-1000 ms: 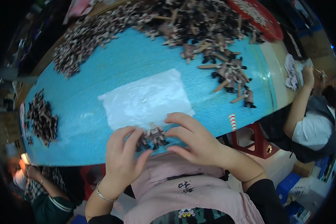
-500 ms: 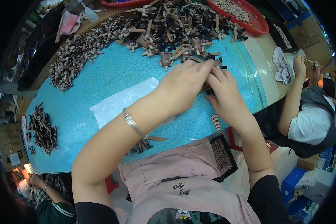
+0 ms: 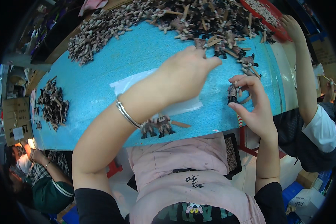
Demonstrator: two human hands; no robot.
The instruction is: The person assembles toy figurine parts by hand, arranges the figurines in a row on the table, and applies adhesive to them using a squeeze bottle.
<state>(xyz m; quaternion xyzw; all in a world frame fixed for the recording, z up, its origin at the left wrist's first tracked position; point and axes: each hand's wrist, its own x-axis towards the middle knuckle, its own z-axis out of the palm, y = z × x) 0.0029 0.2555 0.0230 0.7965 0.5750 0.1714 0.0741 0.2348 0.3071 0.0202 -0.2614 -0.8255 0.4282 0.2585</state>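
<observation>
In my right hand (image 3: pixel 255 106), a small dark-and-brown figurine (image 3: pixel 233 93) is pinched between thumb and fingertips, above the right part of the blue table. My left hand (image 3: pixel 186 72) reaches over the table, its thumb stretched away from the other fingers. Those fingers bend down beside a brown figurine part (image 3: pixel 200 43) at the near edge of a large figurine heap (image 3: pixel 212 22); their tips are partly hidden. Under my left forearm lies a white plastic sheet (image 3: pixel 181 107). Two figurines (image 3: pixel 164 126) lie close to the table's front edge, one partly covered by my wrist.
Pale small parts (image 3: pixel 95 35) spread along the far left, and a smaller figurine pile (image 3: pixel 54 102) sits at the left. A red tray (image 3: pixel 283 33) of pale pieces stands far right, with a co-worker's arm (image 3: pixel 306 71) beside it. A red-and-white striped piece (image 3: pixel 239 120) lies near my right wrist.
My hands were together near the heap and are now apart. The right has drawn back toward me with a figurine; the left stays near the heap. The co-worker's arm has reached to the red tray.
</observation>
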